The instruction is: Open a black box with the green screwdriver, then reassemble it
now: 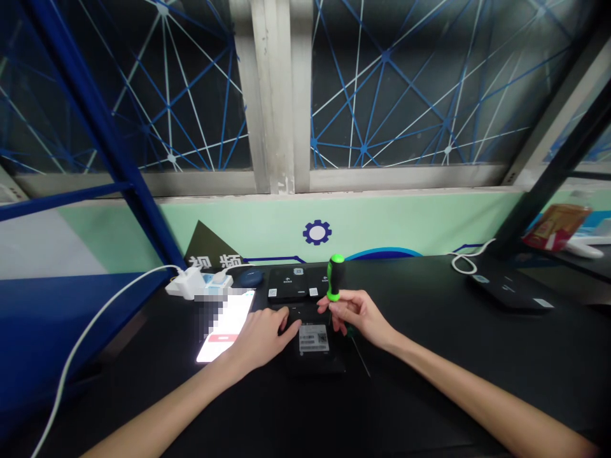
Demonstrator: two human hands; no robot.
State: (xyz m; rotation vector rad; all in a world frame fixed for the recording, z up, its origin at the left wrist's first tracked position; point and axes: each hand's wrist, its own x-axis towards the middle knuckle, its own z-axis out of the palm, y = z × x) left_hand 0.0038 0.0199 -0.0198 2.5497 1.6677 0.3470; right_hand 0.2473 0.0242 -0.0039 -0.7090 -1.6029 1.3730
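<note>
From the head view, taking the box (319, 366) in front of me as the clock's centre: it lies on the tabletop (420, 343) with its label (314, 339) facing up. My left fingers (282, 315) rest loosely spread at its ten o'clock, the thumb by the label's corner, pinching nothing that I can see. My right fingers (346, 313), at one o'clock, are closed round the lower part of the screwdriver (335, 277), whose handle stands nearly upright; its tip is hidden, so I can't tell whether it touches the box. A thin rod (361, 357) lies just beside the box at three o'clock. The lit phone (231, 324) is at nine to ten, the mouse (251, 277) at eleven; two more boxes (287, 283) sit beyond, between eleven and twelve, and a lone one (513, 292) well off towards two to three. To work the driver well, I'd judge it best to set the shaft square to the surface, seat the tip fully before twisting, and turn with light downward pressure, while the left fingers brace the box so it can't skid. Leaning the handle would risk a slip.
</note>
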